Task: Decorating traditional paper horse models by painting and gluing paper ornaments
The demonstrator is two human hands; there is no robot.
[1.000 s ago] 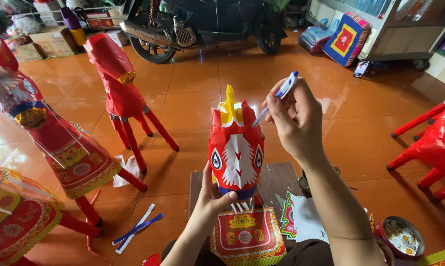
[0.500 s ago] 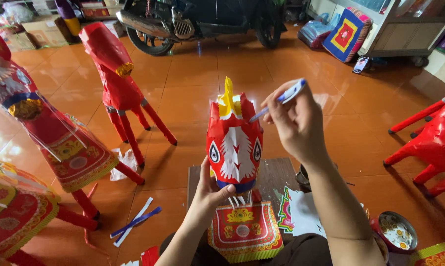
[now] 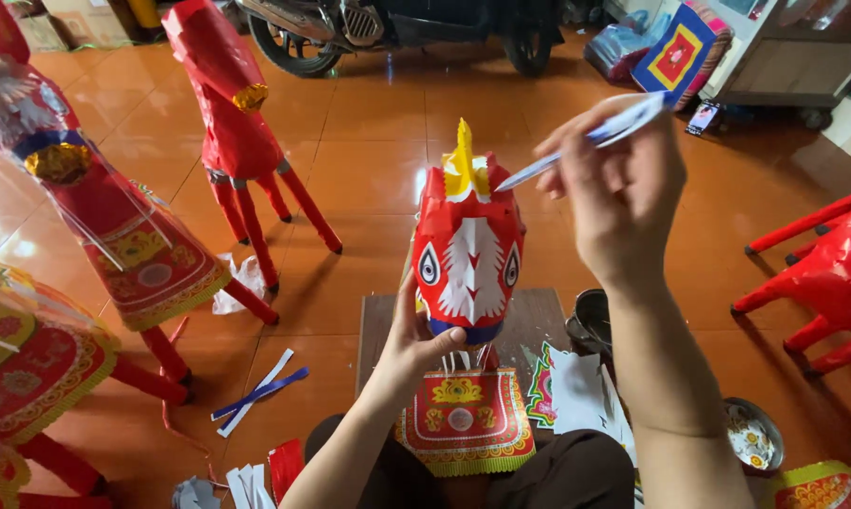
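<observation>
A red paper horse head (image 3: 469, 253) with white face markings, painted eyes and a yellow crest faces me at the frame's centre. My left hand (image 3: 416, 341) grips it from below, at its blue chin. My right hand (image 3: 612, 193) is raised at the head's upper right and holds a blue and white pen-like stick (image 3: 586, 143), whose tip touches the head near the crest. Below the head hangs a red and gold patterned paper cloth (image 3: 465, 419).
Red paper horses stand on the orange tiled floor: one at the back (image 3: 241, 132), decorated ones at left (image 3: 114, 226), another at right (image 3: 821, 273). A motorbike (image 3: 388, 24) is parked behind. A wooden board (image 3: 538, 325), metal cup (image 3: 590, 320), a dish (image 3: 753, 434) and paper strips (image 3: 260, 391) lie near me.
My right hand has stayed at the head's upper right, the stick tip remaining by the crest. The view has shifted slightly closer and down onto the head.
</observation>
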